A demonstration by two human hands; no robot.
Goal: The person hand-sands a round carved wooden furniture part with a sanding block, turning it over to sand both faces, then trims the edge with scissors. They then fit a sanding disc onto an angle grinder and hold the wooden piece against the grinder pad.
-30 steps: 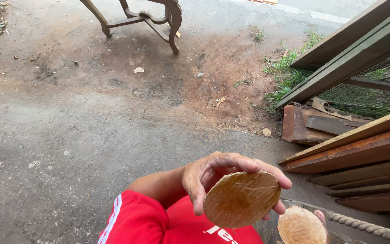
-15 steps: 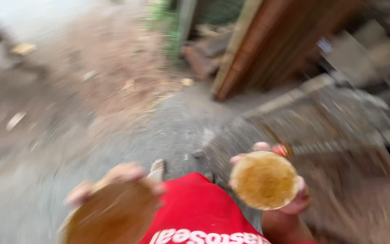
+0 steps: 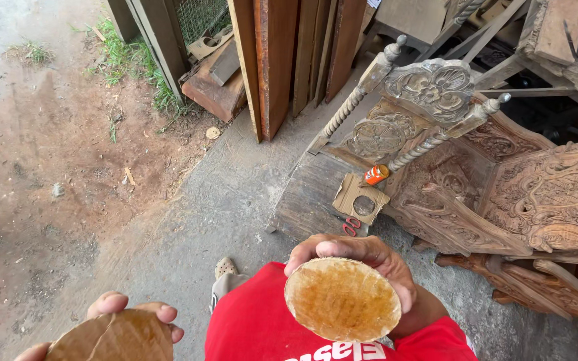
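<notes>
My right hand (image 3: 369, 267), bottom centre: fingers gripping a round brown disc (image 3: 342, 299). My left hand (image 3: 128, 314), bottom left: fingers grasping a cracked brown disc (image 3: 112, 337). Carved wooden chair (image 3: 436, 154) at right.

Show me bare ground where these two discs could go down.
Bare concrete lies between the leaning planks, the dirt patch and the carved chair. The chair's flat panel holds cardboard, scissors and an orange bottle. Right side is crowded with carved furniture.
</notes>
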